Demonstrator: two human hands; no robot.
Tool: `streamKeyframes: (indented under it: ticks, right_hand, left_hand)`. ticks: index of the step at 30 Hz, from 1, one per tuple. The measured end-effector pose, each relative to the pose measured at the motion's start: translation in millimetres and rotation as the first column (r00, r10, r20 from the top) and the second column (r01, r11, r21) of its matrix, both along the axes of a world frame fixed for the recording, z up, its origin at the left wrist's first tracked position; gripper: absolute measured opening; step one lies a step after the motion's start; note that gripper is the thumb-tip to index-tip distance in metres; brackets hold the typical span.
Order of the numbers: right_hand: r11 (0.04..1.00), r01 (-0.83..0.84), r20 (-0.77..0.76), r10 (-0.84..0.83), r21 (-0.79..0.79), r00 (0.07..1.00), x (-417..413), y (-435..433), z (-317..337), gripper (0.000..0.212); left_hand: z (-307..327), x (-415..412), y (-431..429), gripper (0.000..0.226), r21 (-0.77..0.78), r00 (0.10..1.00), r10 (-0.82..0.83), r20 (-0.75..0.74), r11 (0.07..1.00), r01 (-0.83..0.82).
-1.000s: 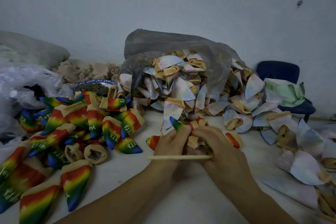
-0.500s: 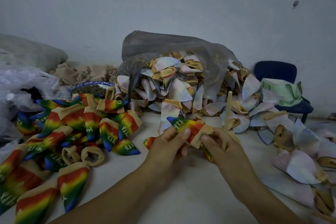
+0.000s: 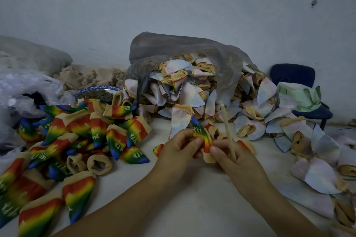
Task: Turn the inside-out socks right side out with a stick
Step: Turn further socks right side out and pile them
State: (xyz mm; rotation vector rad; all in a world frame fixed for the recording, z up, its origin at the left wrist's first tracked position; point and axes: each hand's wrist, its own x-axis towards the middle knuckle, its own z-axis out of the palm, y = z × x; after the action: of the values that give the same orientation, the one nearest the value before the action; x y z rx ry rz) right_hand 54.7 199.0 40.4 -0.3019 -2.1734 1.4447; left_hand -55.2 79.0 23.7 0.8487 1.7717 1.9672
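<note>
A small rainbow sock with white letters and a tan cuff stands almost upright between my two hands. My left hand pinches its left side. My right hand pinches its cuff with thumb and forefinger and also holds the pale wooden stick, which points up and slightly left. Pale inside-out socks spill from a grey plastic bag behind the hands. Finished rainbow socks lie heaped at the left.
More pale inside-out socks lie scattered at the right. A blue-rimmed plate sits behind the rainbow heap, with clear plastic bags at far left. A dark blue chair carrying green fabric stands by the wall at the right.
The stick swung from lying flat across my hands to standing upright in my right hand. The rainbow sock emerged and rose between my fingers, tilting more upright.
</note>
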Motion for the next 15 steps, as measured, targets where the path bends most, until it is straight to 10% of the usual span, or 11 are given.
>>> streamKeyframes:
  ticks: [15]
  right_hand:
    - [0.917,0.172,-0.008,-0.182,0.361,0.983,-5,-5,-7,0.011]
  left_hand:
    - [0,14,6,0.023,-0.049,0.993,0.110,-0.035,0.993,-0.111]
